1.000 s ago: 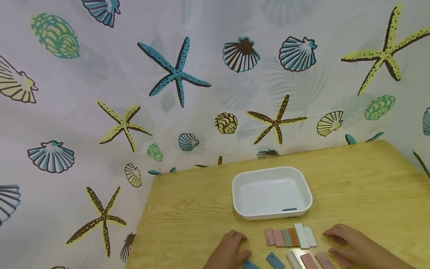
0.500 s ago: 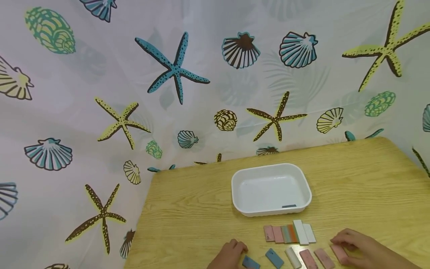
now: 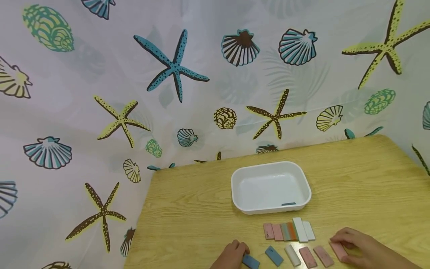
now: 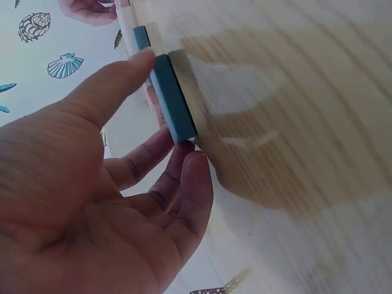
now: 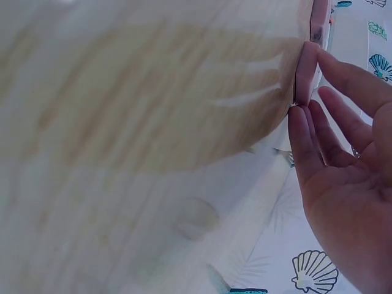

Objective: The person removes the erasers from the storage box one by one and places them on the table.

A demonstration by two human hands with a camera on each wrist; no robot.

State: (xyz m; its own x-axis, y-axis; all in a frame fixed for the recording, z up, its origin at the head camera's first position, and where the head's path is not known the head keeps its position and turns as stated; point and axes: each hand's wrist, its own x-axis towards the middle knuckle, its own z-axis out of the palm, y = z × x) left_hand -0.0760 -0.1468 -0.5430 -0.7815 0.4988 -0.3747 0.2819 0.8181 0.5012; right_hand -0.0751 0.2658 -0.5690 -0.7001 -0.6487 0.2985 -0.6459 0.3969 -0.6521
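Note:
In the head view my left hand [image 3: 231,256] is at the lower middle, by a blue rectangular block [image 3: 251,261]. The left wrist view shows the thumb at one end of this blue block [image 4: 174,101] and the fingertips at the other, pinching it lengthwise. My right hand [image 3: 357,246] pinches a pink block [image 3: 338,251] at the right end of the front row. From the right wrist view, the pink block [image 5: 305,73] sits between thumb and fingertips, close over the wood. Between the hands lie another blue block [image 3: 274,256], a white block [image 3: 293,255] and two pink blocks [image 3: 308,257].
Behind the front row, several blocks stand side by side: pink, striped grey-orange, and a longer white block [image 3: 300,229]. A white tray [image 3: 237,203] sits farther back with a dark flat piece [image 3: 288,204] inside. A shell-patterned cloth [image 3: 201,123] hangs behind the wooden table [image 3: 188,209].
My right hand has shifted slightly right and closed its thumb and fingers on the pink block. My left hand has settled against the blue block. The head view has tilted a little.

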